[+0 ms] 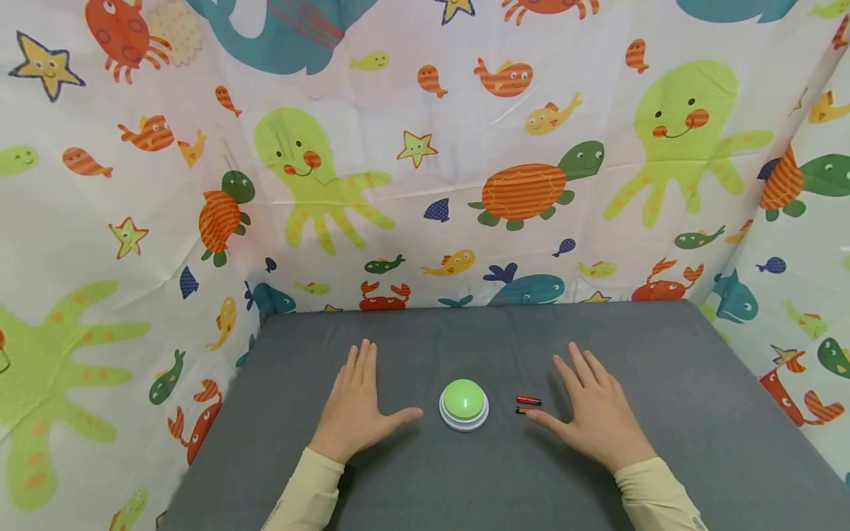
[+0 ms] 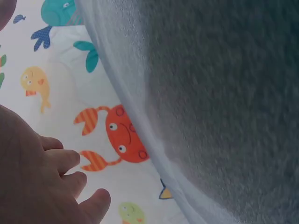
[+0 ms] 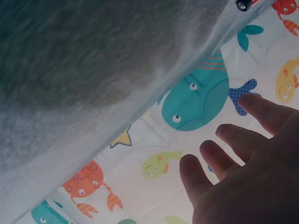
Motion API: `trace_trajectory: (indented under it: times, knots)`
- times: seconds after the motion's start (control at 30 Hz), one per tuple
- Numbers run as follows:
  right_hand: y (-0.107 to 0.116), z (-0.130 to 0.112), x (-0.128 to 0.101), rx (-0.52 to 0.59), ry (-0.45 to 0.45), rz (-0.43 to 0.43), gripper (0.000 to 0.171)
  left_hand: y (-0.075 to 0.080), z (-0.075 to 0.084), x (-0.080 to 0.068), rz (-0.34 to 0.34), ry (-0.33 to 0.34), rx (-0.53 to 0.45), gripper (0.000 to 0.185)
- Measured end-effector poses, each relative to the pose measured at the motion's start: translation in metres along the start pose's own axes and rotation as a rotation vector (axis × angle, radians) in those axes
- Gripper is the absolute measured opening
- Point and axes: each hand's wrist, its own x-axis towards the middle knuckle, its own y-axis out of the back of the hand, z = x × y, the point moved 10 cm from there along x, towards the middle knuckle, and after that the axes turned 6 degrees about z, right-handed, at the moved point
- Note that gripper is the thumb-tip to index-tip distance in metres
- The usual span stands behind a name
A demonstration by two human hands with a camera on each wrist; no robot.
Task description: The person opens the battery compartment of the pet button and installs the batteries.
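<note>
A green dome button on a white base sits on the grey table, between my two hands. My left hand lies flat on the table to the button's left, fingers straight and thumb pointing at the button. My right hand lies flat to the right, thumb tip beside two small red and black batteries. Neither hand holds anything. The left wrist view shows my left hand against the cloth; the right wrist view shows my right hand with spread fingers.
A white curtain printed with sea animals hangs behind the table and along both sides. The table's back edge meets the curtain. Grey tabletop stretches to the right of my right hand.
</note>
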Motion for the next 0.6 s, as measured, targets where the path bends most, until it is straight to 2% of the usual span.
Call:
trace_trajectory:
  times: [0.23, 0.4, 0.6]
  knots:
    - [-0.005, -0.024, 0.004, 0.027, 0.036, -0.007, 0.117, -0.007, 0.023, 0.000, -0.002, -0.073, -0.008, 0.142]
    - [-0.013, -0.054, 0.011, 0.070, 0.085, -0.003, 0.113, -0.018, 0.051, -0.001, -0.011, -0.141, -0.026, 0.139]
    - [-0.020, -0.097, 0.019, 0.107, 0.170, -0.003, 0.103, -0.022, 0.086, -0.002, -0.013, -0.235, -0.051, 0.136]
